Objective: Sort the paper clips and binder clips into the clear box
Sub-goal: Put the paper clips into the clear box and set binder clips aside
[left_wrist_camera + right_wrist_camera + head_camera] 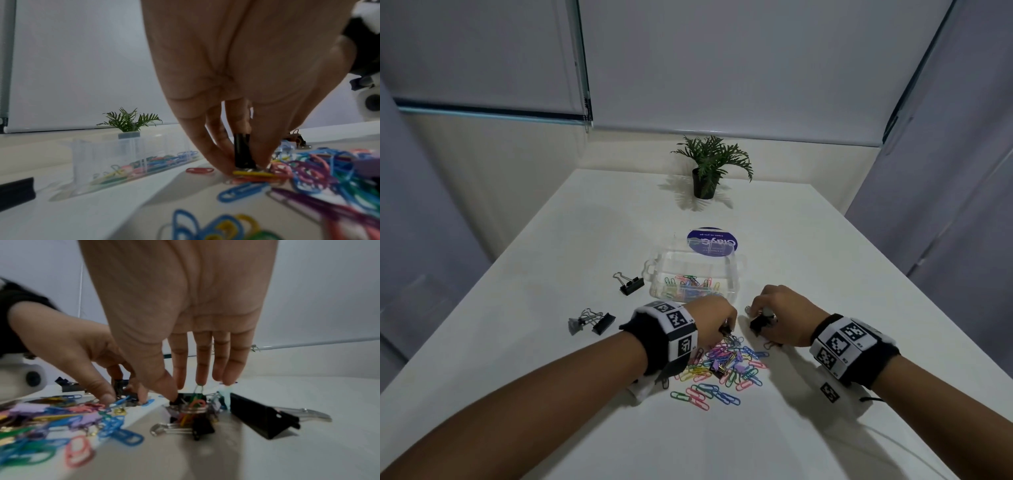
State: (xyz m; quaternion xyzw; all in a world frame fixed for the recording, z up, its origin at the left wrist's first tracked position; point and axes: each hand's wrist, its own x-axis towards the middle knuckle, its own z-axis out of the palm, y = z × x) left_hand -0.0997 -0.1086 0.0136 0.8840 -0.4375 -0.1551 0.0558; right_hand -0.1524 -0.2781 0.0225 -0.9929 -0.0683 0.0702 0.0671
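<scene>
Dim, cool overhead light; soft shadows on the desk [808,260]. Wide-angle edges bend; nearest paper clips [216,227] blur in both wrist views.

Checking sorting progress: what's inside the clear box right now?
The clear box holds coloured paper clips along its near side. No binder clip shows inside it. The far compartments look bare, though glare and the see-through walls make that hard to confirm.
</scene>
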